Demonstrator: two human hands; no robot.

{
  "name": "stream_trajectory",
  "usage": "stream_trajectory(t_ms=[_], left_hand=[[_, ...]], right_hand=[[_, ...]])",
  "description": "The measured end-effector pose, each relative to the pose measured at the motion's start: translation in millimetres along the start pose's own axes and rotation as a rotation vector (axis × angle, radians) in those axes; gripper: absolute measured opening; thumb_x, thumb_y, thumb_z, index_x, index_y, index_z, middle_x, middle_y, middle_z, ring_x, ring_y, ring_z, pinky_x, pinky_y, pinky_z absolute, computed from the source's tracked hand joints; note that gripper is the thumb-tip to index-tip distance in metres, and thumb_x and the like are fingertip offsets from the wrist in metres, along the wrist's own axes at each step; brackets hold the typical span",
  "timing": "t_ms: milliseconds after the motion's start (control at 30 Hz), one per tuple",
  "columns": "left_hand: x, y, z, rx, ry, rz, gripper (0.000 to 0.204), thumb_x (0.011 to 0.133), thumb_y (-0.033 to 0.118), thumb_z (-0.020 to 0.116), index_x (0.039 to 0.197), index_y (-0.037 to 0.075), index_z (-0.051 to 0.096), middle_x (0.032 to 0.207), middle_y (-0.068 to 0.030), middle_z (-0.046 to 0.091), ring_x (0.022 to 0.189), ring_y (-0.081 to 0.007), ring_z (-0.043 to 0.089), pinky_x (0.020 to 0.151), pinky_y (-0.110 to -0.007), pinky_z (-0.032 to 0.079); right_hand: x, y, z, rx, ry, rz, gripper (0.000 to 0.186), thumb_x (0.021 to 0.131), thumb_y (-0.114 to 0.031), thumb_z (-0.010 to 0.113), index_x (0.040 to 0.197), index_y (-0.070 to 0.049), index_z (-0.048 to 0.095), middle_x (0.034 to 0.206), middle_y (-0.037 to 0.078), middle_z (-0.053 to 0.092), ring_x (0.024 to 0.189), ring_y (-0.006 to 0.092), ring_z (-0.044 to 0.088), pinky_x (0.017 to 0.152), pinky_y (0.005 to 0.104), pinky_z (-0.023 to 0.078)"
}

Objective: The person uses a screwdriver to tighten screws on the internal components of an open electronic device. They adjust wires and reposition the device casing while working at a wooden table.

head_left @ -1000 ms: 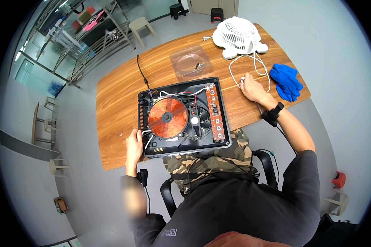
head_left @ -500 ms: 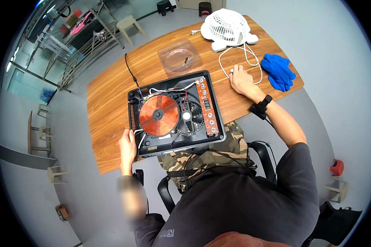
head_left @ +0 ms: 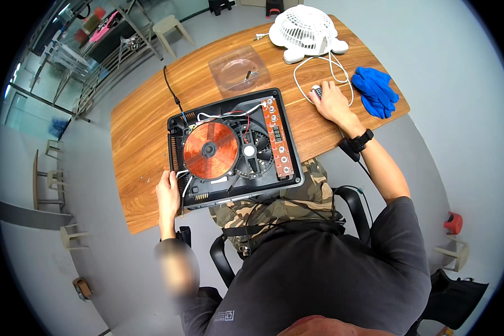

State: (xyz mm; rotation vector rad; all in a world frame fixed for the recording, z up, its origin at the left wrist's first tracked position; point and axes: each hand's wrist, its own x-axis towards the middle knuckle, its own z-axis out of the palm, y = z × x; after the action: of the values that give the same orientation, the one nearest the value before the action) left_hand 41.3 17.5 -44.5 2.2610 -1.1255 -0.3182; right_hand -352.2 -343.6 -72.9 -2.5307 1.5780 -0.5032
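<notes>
An open black cooktop housing lies at the table's near edge, showing a copper coil, a black fan, an orange button board and loose wires. My left hand grips its left side near the lower corner, beside white leads. Right of the housing, my right hand is closed on a small white controller with dark keys, partly hidden by my fingers. A white cord loops around it. A crumpled blue cloth lies just right of that hand.
The wooden table holds a white fan housing with a plug, a clear plastic piece with small parts, and a black cable. Chair arms flank my lap. A stool and metal racks stand beyond the table.
The view has shifted, so the table sits higher and further left. My right hand has moved slightly, with more of the controller's keys showing. My left hand stays on the housing's side.
</notes>
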Motion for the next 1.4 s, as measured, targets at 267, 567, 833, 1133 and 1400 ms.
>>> stream_trajectory(t_ms=[267,567,833,1133,1400], left_hand=[[0,-3,1,0.009,0.015,-0.001,0.032,0.108,0.027,0.05,0.098,-0.003,0.057,0.088,-0.031,0.063,0.088,-0.0525,0.059,0.073,-0.051,0.047],[-1,2,-1,0.037,0.017,-0.004,0.033,0.107,0.027,0.052,0.095,-0.002,0.062,0.088,-0.0309,0.065,0.089,-0.0518,0.063,0.074,-0.055,0.048],[-4,4,-4,0.018,0.014,-0.003,0.034,0.106,0.026,0.054,0.089,-0.004,0.058,0.084,-0.0324,0.061,0.086,-0.0527,0.06,0.071,-0.055,0.046],[-11,9,-6,-0.161,0.002,-0.003,0.03,0.106,0.024,0.053,0.093,-0.003,0.06,0.087,-0.0317,0.062,0.09,-0.0518,0.062,0.074,-0.052,0.048],[-10,1,-10,-0.19,-0.058,0.045,0.027,0.104,0.022,0.055,0.096,-0.003,0.061,0.089,-0.0319,0.064,0.089,-0.0511,0.063,0.074,-0.051,0.05]], right_hand=[[-27,-25,-41,0.093,0.074,-0.129,0.039,0.101,-0.039,0.061,0.101,0.001,0.061,0.104,0.019,0.065,0.104,0.0392,0.062,0.082,0.0505,0.05],[-66,-78,-26,0.494,-0.491,-0.193,0.05,0.11,-0.039,0.04,0.099,0.005,0.061,0.099,0.033,0.066,0.099,0.0513,0.062,0.086,0.0545,0.047],[-76,-84,0,0.625,-0.324,-0.182,0.033,0.108,-0.023,0.043,0.108,0.004,0.061,0.1,0.03,0.067,0.1,0.0478,0.064,0.087,0.0503,0.049],[-64,-69,-6,0.899,-0.385,-0.117,0.032,0.112,-0.021,0.043,0.114,0.003,0.063,0.104,0.009,0.069,0.096,0.015,0.063,0.087,0.0328,0.049],[-73,-75,-11,1.163,-0.458,0.0,0.037,0.114,-0.027,0.043,0.129,0.002,0.06,0.111,0.004,0.069,0.101,0.0093,0.063,0.089,0.0274,0.052]])
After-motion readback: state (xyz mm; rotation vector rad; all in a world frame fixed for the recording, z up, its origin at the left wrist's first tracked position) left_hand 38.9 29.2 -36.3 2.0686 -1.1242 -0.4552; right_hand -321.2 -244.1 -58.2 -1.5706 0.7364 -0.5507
